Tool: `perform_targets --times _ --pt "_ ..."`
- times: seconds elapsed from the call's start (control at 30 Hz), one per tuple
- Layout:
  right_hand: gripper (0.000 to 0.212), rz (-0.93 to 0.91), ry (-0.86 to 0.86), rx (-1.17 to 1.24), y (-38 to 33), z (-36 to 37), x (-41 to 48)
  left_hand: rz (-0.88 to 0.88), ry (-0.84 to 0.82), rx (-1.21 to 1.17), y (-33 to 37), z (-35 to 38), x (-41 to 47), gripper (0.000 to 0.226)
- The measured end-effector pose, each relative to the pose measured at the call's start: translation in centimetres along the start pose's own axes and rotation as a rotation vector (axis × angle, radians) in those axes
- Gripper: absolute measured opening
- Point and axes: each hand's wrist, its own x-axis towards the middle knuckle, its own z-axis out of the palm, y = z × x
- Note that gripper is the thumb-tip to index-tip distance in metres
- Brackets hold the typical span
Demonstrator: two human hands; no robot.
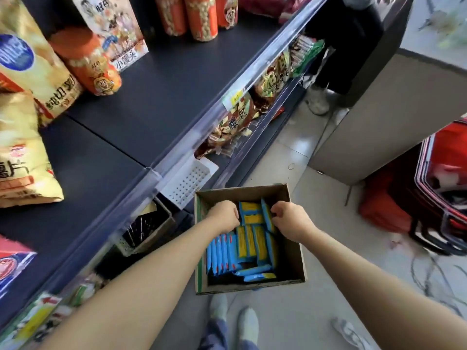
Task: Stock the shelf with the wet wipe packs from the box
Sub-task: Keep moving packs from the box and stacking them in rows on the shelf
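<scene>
An open cardboard box sits on the floor below me, holding several blue and yellow wet wipe packs, most standing on edge. Both my arms reach down into it. My left hand is curled at the left side of the far stack of packs, fingertips against them. My right hand is curled on the right side of the same stack, pinching an upright pack. The dark shelf runs along my left, with bare room in its middle.
Snack bags and orange canisters stand on the shelf's back and left. Lower shelves hold more snack packets and a small carton. Red baskets are stacked on the right beside a grey counter. Another person's shoes are ahead.
</scene>
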Motion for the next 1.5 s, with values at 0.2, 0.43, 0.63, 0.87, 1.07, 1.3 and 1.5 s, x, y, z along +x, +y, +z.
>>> perform_targets --times 0.2,0.43,0.63,0.87,1.07,1.3,1.5 --pt "0.039 0.092 -0.111 -0.014 3.2 6.0 5.2 -0.114 -0.028 -0.151 -2.6 4.1 7.0 0.025" --pt "0.037 0.118 -0.183 0.032 6.1 10.3 10.4 -0.1 -0.027 -0.257 -3.3 8.0 13.1 0.039" --pt "0.046 0.176 -0.265 -0.057 7.1 12.2 12.3 -0.113 -0.108 -0.358 -3.6 9.6 15.2 0.055" --pt "0.031 0.143 -0.065 -0.082 5.6 9.8 9.9 -0.068 0.192 -0.275 -2.2 8.4 13.3 0.042" --pt "0.022 0.134 0.136 0.036 2.5 5.6 5.8 0.028 0.323 -0.052 -1.3 4.3 9.1 0.017" --pt "0.014 0.034 0.189 0.184 -2.2 -3.1 0.6 0.062 0.425 -0.145 1.1 -3.9 0.7 0.016" --pt "0.02 -0.172 0.263 0.241 -7.7 -11.6 -6.8 0.106 0.516 -0.275 3.8 -11.4 -10.0 0.013"
